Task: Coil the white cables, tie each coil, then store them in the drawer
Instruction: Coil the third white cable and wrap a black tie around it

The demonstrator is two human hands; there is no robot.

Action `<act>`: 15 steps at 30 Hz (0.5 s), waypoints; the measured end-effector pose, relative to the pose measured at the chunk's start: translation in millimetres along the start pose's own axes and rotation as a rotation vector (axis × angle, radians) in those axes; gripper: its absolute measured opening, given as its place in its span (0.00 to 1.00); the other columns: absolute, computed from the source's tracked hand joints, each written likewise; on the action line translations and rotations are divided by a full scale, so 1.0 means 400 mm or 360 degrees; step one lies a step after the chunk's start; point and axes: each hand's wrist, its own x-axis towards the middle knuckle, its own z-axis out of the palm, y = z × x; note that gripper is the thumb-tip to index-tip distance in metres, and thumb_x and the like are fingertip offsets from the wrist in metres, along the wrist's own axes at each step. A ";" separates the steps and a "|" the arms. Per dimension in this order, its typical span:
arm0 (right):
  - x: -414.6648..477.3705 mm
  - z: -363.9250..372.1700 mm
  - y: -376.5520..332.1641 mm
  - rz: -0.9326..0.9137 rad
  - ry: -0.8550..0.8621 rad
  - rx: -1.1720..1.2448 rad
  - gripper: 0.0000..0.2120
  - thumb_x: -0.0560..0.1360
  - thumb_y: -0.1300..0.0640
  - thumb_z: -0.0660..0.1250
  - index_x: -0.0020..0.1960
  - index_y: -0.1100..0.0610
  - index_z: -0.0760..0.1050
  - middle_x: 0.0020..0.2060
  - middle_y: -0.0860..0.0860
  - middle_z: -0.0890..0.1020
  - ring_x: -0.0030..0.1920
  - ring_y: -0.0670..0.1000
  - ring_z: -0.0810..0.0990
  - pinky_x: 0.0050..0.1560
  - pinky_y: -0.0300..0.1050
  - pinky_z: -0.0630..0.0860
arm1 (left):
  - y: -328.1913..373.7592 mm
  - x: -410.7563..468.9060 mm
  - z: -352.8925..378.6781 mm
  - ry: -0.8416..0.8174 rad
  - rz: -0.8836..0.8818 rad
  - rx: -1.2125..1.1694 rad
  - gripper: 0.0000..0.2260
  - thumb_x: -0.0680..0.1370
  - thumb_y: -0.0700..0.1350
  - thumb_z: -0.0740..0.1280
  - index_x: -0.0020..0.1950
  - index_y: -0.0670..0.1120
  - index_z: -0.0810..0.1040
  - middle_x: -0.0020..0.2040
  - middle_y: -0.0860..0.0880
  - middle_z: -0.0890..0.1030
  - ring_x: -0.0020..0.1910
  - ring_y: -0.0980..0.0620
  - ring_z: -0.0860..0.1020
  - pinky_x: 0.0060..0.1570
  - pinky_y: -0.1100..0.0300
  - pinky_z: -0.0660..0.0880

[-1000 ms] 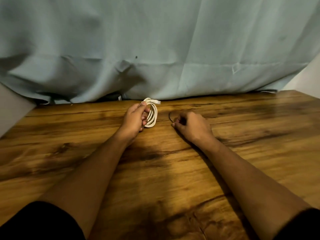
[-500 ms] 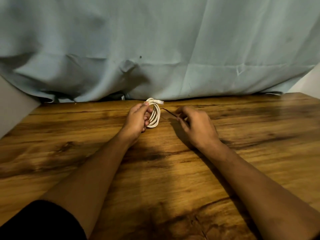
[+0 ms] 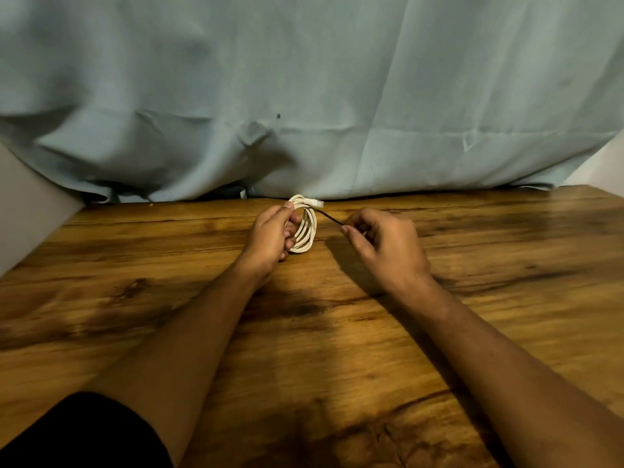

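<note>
A black sleeve (image 3: 84, 434) shows at the near left corner of the table (image 3: 506, 282). The left hand (image 3: 275, 236) is far out, close to the far edge and about halfway along it. Its fingers are bent round the cable (image 3: 309, 228), with the thumb on top, so it has a firm hold. The cable is white and wound into a ring of a few loops. The ring stands up on its side, and its low part looks to rest on the wood. A white plug (image 3: 315, 203) sticks out to the right at the top of the ring.

Just to the right of the ring, a thin dark tie (image 3: 332, 219) slants down to the right hand (image 3: 388, 244). I cannot tell if the tie touches the ring. The right hand pinches the low end of the tie between thumb and first finger. Its other fingers are curled in. The two hands are near each other but do not touch.

A pale blue cloth (image 3: 337, 96) hangs behind the far edge.
</note>
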 end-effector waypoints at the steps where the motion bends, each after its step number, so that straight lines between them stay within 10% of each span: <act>1: -0.002 0.006 -0.006 0.0150 0.0003 0.0230 0.01 0.78 0.56 0.73 0.48 0.53 0.83 0.39 0.50 0.85 0.39 0.53 0.82 0.42 0.55 0.81 | 0.001 0.000 0.000 -0.0003 -0.0001 0.0006 0.14 0.87 0.49 0.57 0.43 0.47 0.73 0.24 0.56 0.66 0.23 0.57 0.64 0.23 0.66 0.55; 15: -0.009 0.020 -0.024 0.0467 -0.0103 0.0835 0.07 0.74 0.69 0.74 0.45 0.58 0.83 0.40 0.59 0.86 0.40 0.57 0.82 0.49 0.58 0.82 | -0.001 -0.003 0.006 0.0064 0.0037 0.0035 0.14 0.83 0.47 0.59 0.38 0.47 0.72 0.27 0.53 0.64 0.26 0.54 0.62 0.20 0.65 0.58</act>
